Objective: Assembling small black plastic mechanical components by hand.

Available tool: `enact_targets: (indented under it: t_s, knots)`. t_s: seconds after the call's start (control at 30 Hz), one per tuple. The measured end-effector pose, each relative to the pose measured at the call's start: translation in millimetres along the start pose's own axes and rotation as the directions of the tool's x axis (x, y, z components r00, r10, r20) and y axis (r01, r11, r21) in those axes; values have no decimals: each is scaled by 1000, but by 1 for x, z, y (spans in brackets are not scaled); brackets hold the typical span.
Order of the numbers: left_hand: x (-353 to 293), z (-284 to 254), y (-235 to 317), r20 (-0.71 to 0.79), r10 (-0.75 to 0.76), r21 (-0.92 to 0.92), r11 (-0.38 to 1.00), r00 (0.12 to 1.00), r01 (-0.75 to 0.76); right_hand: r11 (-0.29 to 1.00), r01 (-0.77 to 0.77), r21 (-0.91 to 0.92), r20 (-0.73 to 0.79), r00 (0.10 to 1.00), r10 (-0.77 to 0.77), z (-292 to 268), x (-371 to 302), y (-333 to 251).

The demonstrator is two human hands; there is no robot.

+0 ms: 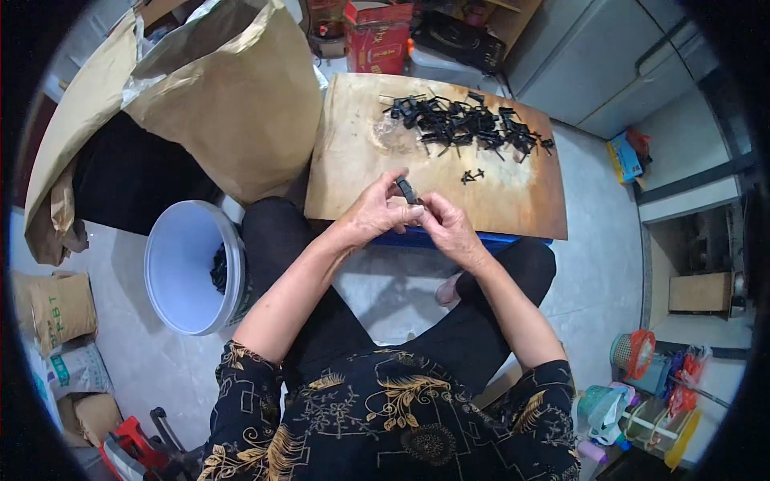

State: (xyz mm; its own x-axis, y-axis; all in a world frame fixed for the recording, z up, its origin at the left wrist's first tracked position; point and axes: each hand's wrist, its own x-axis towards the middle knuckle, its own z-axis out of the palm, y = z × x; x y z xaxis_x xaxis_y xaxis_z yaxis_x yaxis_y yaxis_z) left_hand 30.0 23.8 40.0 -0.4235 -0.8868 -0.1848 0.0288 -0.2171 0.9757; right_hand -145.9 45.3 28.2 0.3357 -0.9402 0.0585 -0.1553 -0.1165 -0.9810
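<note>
Black cloth shirt with gold leaves point(345, 433) sits closest, and past it the left hand point(370, 210) holds a small dark plastic piece point(407, 191) over a flat brown board point(353, 160), the right hand point(453, 232) pinching its near end, seemingly working it, which next calls for steady fingers.

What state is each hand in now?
Left hand: closed, holding a black part.
Right hand: at the part's lower end; its grip cannot be told.

Green capitals on brown sack point(70, 308), print on white sack point(83, 367), pale characters on red package point(375, 45)
</note>
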Motion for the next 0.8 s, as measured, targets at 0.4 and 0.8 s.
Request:
enact_targets:
  t_s: [0.4,0.8]
  knots:
    - [17,23,-32,65,44,-104,994,997,-37,979,43,-201,-69,996,-58,-14,-14,24]
    - [12,21,-29,-7,32,-147,989,999,-33,956,44,-290,-82,994,-71,-8,-11,23]
